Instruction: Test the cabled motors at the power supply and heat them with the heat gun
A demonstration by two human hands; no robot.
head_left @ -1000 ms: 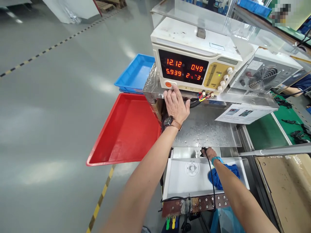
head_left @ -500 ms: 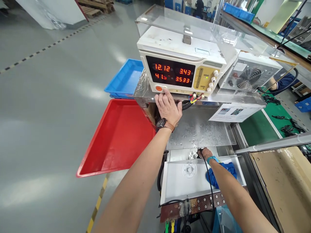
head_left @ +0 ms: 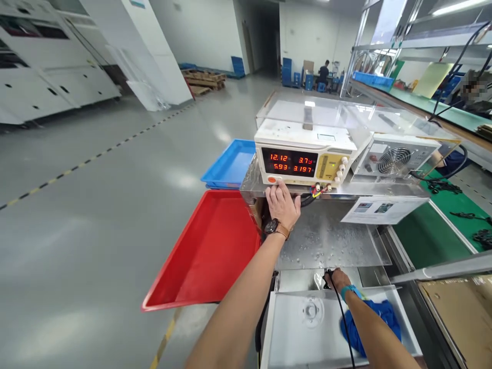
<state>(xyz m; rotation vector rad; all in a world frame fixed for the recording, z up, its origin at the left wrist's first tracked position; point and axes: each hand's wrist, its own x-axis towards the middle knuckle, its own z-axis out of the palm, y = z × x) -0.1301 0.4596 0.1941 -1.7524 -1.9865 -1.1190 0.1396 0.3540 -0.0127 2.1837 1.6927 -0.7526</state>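
The white power supply (head_left: 307,138) has a lit red readout (head_left: 290,162) and an orange round button (head_left: 272,180). My left hand (head_left: 283,204), with a watch on its wrist, touches the lower front edge just right of that button; its index finger is extended, its thumb apart, and it holds nothing. Lower down, my right hand (head_left: 340,281) is closed around a black cable (head_left: 345,323) and a dark piece at its end, partly hidden by my fingers. Beneath it lies a white tray (head_left: 292,333) with a bunched blue cloth (head_left: 371,328).
A clear droplet-spotted sheet (head_left: 330,241) hangs above my right hand. A second unit with a fan (head_left: 395,161) stands right of the supply. At left are a red tray (head_left: 207,246) and blue trays (head_left: 230,164). A cardboard box (head_left: 461,312) is at right.
My view has tilted up, showing more of the room, and the scene sits lower. Readout figures have changed, the lower left one falling to 5.93. Both hands keep their places.
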